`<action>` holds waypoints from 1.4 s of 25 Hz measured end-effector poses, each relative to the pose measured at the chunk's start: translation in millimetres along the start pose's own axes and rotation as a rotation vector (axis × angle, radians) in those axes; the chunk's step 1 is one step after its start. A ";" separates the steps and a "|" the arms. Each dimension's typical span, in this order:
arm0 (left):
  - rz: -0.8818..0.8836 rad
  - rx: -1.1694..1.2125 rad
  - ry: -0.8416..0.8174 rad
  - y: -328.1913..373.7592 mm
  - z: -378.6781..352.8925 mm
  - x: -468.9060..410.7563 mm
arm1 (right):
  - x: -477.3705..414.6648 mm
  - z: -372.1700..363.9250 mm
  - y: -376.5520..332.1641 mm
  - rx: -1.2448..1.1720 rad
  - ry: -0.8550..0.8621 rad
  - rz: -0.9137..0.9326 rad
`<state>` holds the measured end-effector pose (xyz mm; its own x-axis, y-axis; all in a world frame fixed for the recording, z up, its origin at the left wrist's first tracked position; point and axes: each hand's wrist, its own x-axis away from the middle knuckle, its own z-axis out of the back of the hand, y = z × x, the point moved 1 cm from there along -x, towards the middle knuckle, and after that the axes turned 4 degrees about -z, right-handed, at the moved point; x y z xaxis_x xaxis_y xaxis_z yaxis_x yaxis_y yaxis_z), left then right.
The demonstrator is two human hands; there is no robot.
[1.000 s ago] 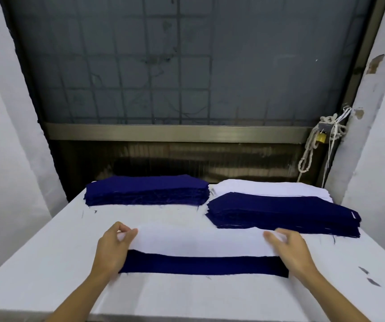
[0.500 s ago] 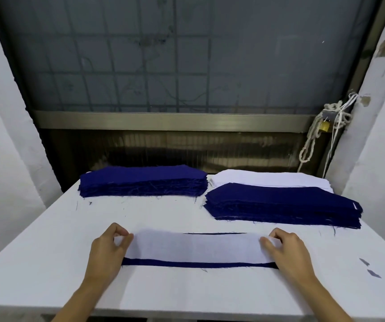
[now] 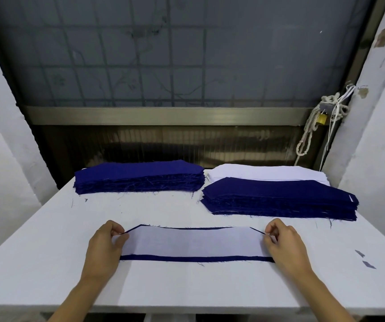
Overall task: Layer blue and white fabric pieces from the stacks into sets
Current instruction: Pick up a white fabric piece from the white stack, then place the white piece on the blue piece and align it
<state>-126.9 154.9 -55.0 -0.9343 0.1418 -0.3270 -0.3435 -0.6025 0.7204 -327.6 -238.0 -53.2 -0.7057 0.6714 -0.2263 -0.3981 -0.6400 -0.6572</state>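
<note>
Pinch grip, left hand (image 3: pixel 104 247) and right hand (image 3: pixel 284 245), on white piece (image 3: pixel 194 242) atop blue piece (image 3: pixel 196 259); white table (image 3: pixel 47 252), gridded window (image 3: pixel 187 54).

No text, label, brand, number or sign can be read anywhere, neither on the fabric stacks, the tabletop nor the wall behind.

Before you a white piece (image 3: pixel 194 241) lies flat on a blue piece (image 3: pixel 196 259) — blue edging shows nearest you. Beyond: left blue stack (image 3: pixel 140 176), right blue stack (image 3: pixel 279 198), white stack (image 3: pixel 268 173) behind that.
</note>
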 end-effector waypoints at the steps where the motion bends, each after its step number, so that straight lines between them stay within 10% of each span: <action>1: 0.008 -0.003 0.002 0.2 -0.7 -0.1 | 0.2 0.0 0.9 0.001 -0.004 0.001; 18: -0.221 -0.124 -0.138 87.5 -8.2 -85.6 | -92.8 35.8 -59.9 0.140 -0.051 0.123; 35: -0.235 -0.254 -0.521 225.7 -240.9 -212.8 | -265.1 -4.5 -39.9 0.274 -0.176 0.000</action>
<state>17.2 -200.4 29.9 -0.7820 0.6192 -0.0713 -0.5721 -0.6677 0.4763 -122.0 -388.8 29.8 -0.7866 0.6119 -0.0826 -0.5243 -0.7326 -0.4340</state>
